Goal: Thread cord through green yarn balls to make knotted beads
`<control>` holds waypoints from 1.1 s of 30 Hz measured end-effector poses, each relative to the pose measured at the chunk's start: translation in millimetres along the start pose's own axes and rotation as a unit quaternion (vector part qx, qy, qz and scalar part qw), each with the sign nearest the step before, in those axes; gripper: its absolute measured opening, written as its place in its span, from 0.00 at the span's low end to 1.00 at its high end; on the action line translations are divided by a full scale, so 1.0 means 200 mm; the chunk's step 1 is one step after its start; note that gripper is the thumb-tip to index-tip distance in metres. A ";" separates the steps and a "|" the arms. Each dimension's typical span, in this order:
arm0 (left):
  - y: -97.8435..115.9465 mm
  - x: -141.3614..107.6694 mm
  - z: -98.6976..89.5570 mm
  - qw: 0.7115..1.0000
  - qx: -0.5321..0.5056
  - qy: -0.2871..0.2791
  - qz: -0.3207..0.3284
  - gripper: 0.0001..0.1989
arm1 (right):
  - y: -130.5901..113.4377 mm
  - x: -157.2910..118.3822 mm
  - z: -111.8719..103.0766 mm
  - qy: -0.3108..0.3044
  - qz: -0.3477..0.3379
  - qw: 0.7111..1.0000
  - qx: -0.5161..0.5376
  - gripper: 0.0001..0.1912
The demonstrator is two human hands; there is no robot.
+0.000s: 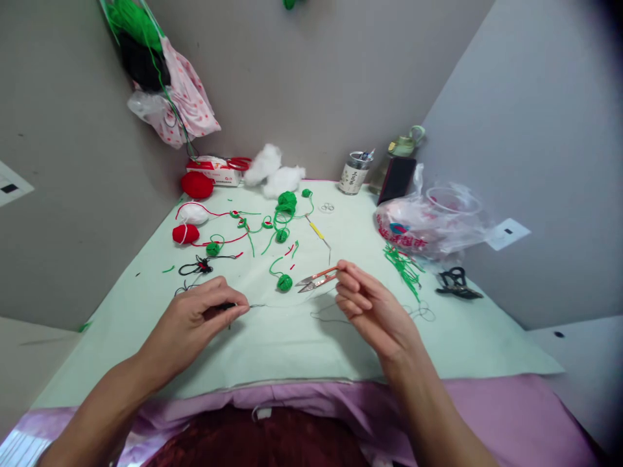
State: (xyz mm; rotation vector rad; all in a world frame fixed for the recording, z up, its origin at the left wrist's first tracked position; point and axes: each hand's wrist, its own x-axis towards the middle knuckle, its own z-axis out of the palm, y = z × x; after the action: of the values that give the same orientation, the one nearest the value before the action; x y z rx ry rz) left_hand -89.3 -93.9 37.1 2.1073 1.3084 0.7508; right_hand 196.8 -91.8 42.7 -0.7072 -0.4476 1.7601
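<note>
My left hand [207, 314] is pinched on black thread [257, 305], whose thin strand runs right across the table top. Dark material shows between the fingers, partly hidden. Held in my right hand [370, 305] is a pair of thread snips [316, 280] with orange handles, their blades apart and pointing left. A green crocheted ball [284, 282] with a loose tail lies just beyond the blade tips. Past my left hand rests a small tangle of black yarn [202, 265]. A crochet hook [316, 229] with a yellow grip lies farther back.
Red yarn [197, 185], green yarn [286, 203] and white stuffing [285, 181] sit toward the back. At the right are a plastic bag [428, 217], green yarn scraps [403, 266], a black clip-like object [457, 283], a phone [396, 180] and a pen holder [354, 175].
</note>
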 end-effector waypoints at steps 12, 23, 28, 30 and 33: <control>-0.15 -0.08 -0.12 0.995 0.040 0.045 -0.074 0.14 | -0.30 -0.09 -0.13 0.053 -0.165 0.977 -0.122 0.01; -0.20 -0.10 -0.18 0.985 0.055 0.078 -0.141 0.12 | -0.36 -0.10 -0.17 0.088 -0.177 0.977 -0.078 0.08; -0.21 -0.10 -0.20 0.983 0.067 0.078 -0.151 0.11 | -0.37 -0.11 -0.19 0.071 -0.201 0.968 -0.135 0.02; -0.21 -0.10 -0.20 0.982 0.068 0.078 -0.155 0.10 | -0.37 -0.10 -0.19 0.074 -0.202 0.968 -0.131 0.02; -0.21 -0.10 -0.19 0.982 0.061 0.079 -0.157 0.11 | -0.37 -0.09 -0.19 0.074 -0.199 0.968 -0.134 0.04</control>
State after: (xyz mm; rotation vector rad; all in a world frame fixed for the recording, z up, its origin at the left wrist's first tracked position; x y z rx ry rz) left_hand -149.8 -89.6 31.1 1.8955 1.7633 0.7272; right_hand 279.9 -89.7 64.1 -0.8646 -0.6824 1.2728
